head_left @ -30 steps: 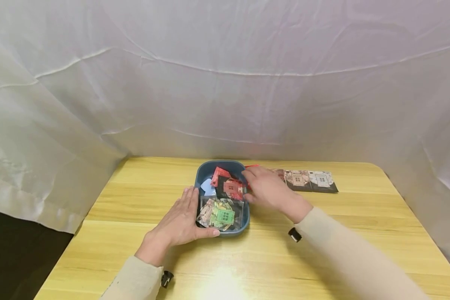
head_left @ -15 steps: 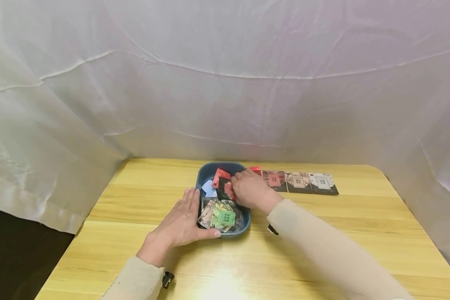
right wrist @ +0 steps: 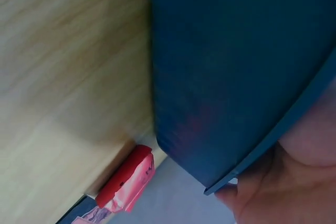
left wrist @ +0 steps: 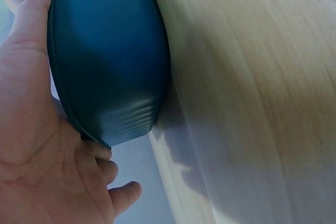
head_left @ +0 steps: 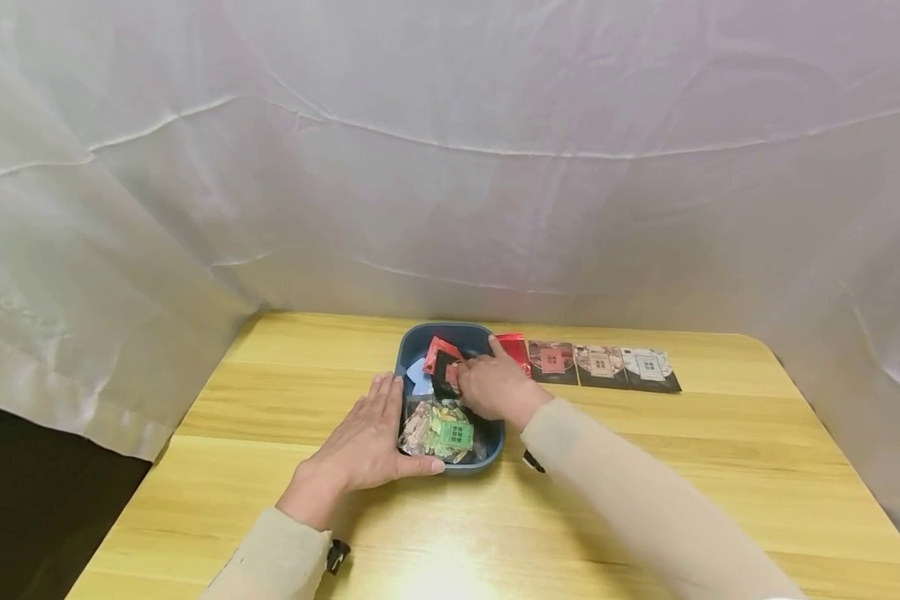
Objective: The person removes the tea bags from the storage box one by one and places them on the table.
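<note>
A dark blue plastic bin [head_left: 450,328] stands on the wooden table with several flat packets inside. My left hand [head_left: 360,437] lies along its left side, fingers straight and thumb over the near rim; the left wrist view shows the palm against the bin wall [left wrist: 110,51]. Reaching over the right rim, my right hand [head_left: 498,390] pinches a black packet [head_left: 442,377] with a red label, partly hidden by the fingers. Beside that packet are a red packet [head_left: 440,350] and a pale blue piece [head_left: 418,380]. A green-labelled clear-and-black packet [head_left: 456,433] lies nearer me.
Right of the bin, a row of packets runs along the table's back: red [head_left: 515,352], red-labelled [head_left: 552,360], tan-labelled [head_left: 602,365] and white-labelled [head_left: 650,367]. A pale cloth [head_left: 450,208] hangs behind the table [head_left: 645,467].
My right hand has moved left from the bin's right rim into the bin and onto the black packet, which now tilts. The red packet in the row is uncovered. My left hand stays put.
</note>
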Demonstrator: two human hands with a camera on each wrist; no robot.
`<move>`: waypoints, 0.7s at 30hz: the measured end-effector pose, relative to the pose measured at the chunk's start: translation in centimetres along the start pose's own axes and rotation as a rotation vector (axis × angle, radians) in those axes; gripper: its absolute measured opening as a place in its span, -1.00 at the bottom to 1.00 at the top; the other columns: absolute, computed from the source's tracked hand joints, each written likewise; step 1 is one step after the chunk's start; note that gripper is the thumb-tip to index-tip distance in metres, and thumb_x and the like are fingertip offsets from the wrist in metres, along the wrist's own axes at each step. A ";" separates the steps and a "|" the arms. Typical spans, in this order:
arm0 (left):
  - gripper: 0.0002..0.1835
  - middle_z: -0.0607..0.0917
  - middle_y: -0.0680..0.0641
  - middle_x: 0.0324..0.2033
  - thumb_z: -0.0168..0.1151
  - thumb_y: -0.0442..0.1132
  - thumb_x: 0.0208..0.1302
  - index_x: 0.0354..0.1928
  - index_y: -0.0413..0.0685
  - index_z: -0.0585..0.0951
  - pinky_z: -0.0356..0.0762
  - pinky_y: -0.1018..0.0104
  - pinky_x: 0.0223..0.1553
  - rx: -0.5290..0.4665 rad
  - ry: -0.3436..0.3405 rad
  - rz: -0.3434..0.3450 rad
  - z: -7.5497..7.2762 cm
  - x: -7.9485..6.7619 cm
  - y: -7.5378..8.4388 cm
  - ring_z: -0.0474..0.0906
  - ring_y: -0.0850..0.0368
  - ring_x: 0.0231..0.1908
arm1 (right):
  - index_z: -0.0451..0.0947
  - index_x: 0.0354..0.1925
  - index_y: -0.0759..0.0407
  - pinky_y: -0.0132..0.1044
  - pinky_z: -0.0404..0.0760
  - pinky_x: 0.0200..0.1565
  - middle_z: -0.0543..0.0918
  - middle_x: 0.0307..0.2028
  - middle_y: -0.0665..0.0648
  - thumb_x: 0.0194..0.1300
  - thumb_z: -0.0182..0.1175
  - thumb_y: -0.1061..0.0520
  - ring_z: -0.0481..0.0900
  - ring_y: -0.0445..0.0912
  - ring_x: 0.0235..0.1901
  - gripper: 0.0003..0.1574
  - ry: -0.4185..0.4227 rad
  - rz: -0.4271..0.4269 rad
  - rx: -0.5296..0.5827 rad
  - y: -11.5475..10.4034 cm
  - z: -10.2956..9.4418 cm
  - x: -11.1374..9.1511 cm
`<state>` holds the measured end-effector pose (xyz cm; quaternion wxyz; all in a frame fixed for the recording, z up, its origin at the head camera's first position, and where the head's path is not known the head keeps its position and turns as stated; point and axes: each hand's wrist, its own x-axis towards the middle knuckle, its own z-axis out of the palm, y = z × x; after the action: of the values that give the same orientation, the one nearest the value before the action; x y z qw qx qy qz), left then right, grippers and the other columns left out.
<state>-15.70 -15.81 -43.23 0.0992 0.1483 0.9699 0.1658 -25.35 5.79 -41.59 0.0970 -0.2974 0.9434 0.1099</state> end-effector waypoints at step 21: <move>0.53 -0.19 -0.31 0.68 0.28 0.66 0.05 0.68 -0.28 -0.17 -0.07 -0.15 0.66 -0.027 -0.007 -0.005 0.0 0.0 0.0 -0.29 -0.18 0.69 | 0.34 0.44 0.30 0.04 0.42 0.50 0.68 0.20 0.25 0.36 0.39 -0.19 0.60 0.14 0.29 -0.06 0.068 -0.031 0.257 -0.1 0.3 0.8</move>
<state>-15.72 -15.80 -43.24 0.1049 0.1451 0.9676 0.1780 -25.89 5.35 -42.12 0.1042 -0.3008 0.9477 -0.0236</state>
